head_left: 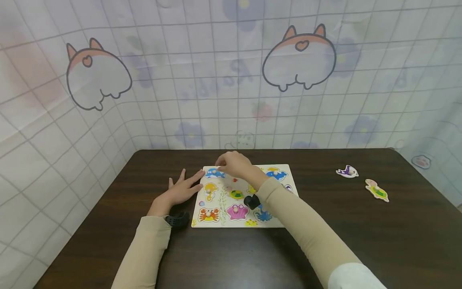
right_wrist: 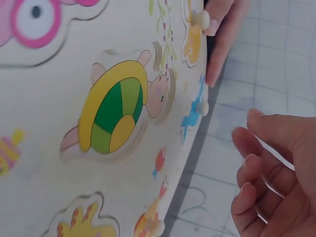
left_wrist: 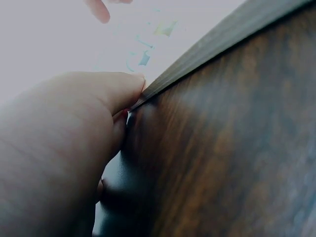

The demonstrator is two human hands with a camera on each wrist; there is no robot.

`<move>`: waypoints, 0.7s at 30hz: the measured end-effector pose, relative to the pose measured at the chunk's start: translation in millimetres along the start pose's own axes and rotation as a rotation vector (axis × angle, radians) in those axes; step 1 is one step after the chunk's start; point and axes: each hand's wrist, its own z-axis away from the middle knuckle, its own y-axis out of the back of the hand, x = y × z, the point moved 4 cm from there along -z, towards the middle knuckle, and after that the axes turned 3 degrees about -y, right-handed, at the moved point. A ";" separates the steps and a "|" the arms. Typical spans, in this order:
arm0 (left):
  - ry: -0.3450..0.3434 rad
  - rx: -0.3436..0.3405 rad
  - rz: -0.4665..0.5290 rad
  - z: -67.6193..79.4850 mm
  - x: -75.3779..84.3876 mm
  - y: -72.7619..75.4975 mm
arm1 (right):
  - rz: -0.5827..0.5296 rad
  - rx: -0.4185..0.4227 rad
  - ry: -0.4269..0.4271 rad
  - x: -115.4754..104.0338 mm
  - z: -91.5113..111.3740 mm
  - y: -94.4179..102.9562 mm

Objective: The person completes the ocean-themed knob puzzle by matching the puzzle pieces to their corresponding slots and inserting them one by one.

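Observation:
A white sea-animal puzzle board lies on the dark table. My left hand has its fingers spread, with the fingertips at the board's left edge; in the left wrist view a fingertip touches that edge. Over the board's far left part is my right hand, close to a blue knobbed piece. In the right wrist view the right hand's fingers are loosely curled with nothing between them. The board's middle shows a turtle picture in a recess without a knob.
To the right on the table lie a purple-and-white piece and a turtle piece. Crab, pink shell and whale pieces sit in the board. A patterned cloth hangs behind the table.

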 end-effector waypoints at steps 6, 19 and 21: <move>-0.008 0.004 0.008 -0.3 2.3 0.3 | -0.065 0.012 0.012 11.1 19.4 12.9; -0.026 0.007 0.020 1.2 1.8 0.7 | -0.109 0.128 0.008 55.9 66.9 48.2; -0.021 0.005 0.018 1.1 1.1 0.1 | -0.122 0.156 0.012 63.3 77.0 53.9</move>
